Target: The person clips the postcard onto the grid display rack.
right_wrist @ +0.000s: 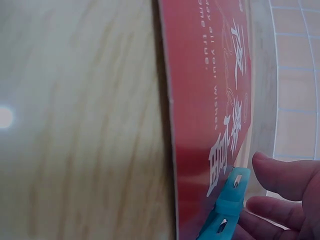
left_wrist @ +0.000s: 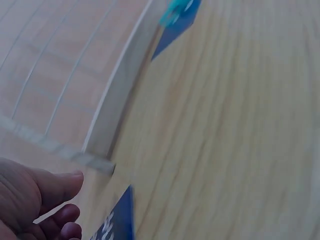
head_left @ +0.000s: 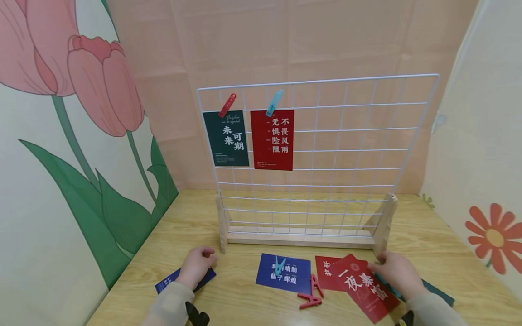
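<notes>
A sleeve [head_left: 168, 302] meets the left hand [head_left: 196, 266], loosely curled above a blue card [head_left: 168, 280].

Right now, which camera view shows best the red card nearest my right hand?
The head view: the red card is nearly whole there, and its large white characters read clearly. The right wrist view shows it close, but slanted and cut by the frame. The left wrist view does not show it.
</notes>
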Motion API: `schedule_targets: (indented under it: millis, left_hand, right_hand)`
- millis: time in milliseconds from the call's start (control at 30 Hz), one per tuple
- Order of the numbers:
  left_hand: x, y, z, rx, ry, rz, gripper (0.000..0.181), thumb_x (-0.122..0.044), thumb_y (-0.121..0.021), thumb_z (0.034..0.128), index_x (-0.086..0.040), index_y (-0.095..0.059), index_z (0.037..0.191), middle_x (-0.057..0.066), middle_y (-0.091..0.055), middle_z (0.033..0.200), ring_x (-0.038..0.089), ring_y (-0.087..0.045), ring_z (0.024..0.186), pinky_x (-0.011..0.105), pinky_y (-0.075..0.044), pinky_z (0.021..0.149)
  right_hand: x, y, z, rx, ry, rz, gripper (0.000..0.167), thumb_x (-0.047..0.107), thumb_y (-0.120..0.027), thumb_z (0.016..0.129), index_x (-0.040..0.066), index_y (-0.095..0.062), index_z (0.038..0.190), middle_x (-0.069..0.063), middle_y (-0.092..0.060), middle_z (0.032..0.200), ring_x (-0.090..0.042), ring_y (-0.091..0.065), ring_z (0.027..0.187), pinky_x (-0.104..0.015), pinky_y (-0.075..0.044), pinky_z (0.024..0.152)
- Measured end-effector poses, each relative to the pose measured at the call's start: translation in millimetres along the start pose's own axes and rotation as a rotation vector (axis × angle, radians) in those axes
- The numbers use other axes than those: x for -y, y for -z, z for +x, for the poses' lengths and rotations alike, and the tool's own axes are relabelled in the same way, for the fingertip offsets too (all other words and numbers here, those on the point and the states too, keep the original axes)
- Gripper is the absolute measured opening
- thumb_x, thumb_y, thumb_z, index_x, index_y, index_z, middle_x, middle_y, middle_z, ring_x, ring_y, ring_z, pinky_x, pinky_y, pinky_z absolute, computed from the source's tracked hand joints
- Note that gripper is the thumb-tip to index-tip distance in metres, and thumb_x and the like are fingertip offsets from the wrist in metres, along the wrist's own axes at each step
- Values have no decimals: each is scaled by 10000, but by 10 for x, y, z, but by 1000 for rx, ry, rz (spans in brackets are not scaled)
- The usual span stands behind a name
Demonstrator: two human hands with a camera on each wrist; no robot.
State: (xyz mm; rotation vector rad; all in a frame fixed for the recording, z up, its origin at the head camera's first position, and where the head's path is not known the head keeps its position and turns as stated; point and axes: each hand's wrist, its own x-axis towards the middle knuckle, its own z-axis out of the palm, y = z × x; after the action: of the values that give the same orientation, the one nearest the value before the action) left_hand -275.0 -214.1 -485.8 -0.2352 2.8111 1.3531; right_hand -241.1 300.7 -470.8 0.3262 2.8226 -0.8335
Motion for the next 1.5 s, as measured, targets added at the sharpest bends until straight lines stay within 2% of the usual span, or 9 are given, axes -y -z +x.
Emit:
schedule_targets:
  millis: [200, 367, 567, 800, 967, 1167, 1367, 1500]
  left_hand:
    - [135, 202, 64, -31, 26, 20, 270, -127, -675, 887, 18, -637, 1112, 137, -602, 1017, 255, -551, 898, 412, -447, 770]
    - [238, 312, 74, -18, 51, 103, 375, -169, -741, 845, 8, -619, 1152, 179, -616, 1084, 291, -571, 946, 456, -454, 802]
    - [316, 371, 85, 12, 110, 219, 532, -277, -796, 792, -30, -594, 1218, 194, -581, 1184, 360, -506, 1051, 523, -398, 859]
    - [346, 344, 119, 24, 158, 285, 500, -305, -820, 759, -65, -613, 1146, 165, -548, 1097, 387, -429, 1012, 534, -319, 809]
    - [342, 349, 129, 33, 161, 273, 485, -297, -829, 748, -60, -606, 1108, 168, -532, 1061, 374, -429, 976, 503, -349, 781]
    - [342, 350, 127, 43, 158, 230, 497, -229, -827, 755, -18, -565, 1120, 181, -565, 1060, 336, -512, 928, 455, -427, 745]
    - [389, 337, 151, 64, 124, 158, 544, -135, -793, 785, -37, -530, 1251, 256, -532, 1234, 374, -524, 1033, 515, -431, 821]
    - [412, 339, 154, 78, 97, 119, 544, -110, -769, 802, -45, -544, 1293, 276, -513, 1257, 390, -517, 1061, 543, -423, 849]
  right_hand:
    - [-11, -7, -5, 15, -3, 9, 577, 317, -707, 870, -156, -543, 1157, -274, -622, 998, -280, -589, 822, -502, -483, 738]
    - [-25, -12, 22, 24, -14, 18, 579, 316, -714, 867, -152, -545, 1162, -276, -622, 1011, -262, -588, 821, -494, -488, 735]
    - [-42, -20, 38, 21, -15, 8, 598, 332, -719, 858, -149, -545, 1168, -279, -620, 1021, -263, -591, 827, -492, -487, 734]
    - [-58, -30, 44, 12, -3, -3, 599, 347, -728, 846, -137, -562, 1158, -251, -634, 1002, -247, -592, 810, -474, -487, 719]
    - [-59, -34, 37, 8, -2, 2, 585, 337, -729, 847, -135, -565, 1151, -249, -633, 995, -254, -592, 811, -476, -486, 720]
    - [-32, -36, 25, 4, -6, -8, 590, 327, -724, 854, -146, -552, 1163, -265, -626, 1002, -263, -591, 817, -491, -487, 732]
    - [1, -47, 12, -6, 1, -38, 548, 304, -726, 857, -143, -564, 1130, -206, -641, 929, -234, -574, 766, -462, -491, 707]
    - [5, -58, 11, -13, 9, -65, 503, 282, -722, 862, -136, -578, 1103, -159, -642, 885, -223, -561, 738, -438, -487, 686]
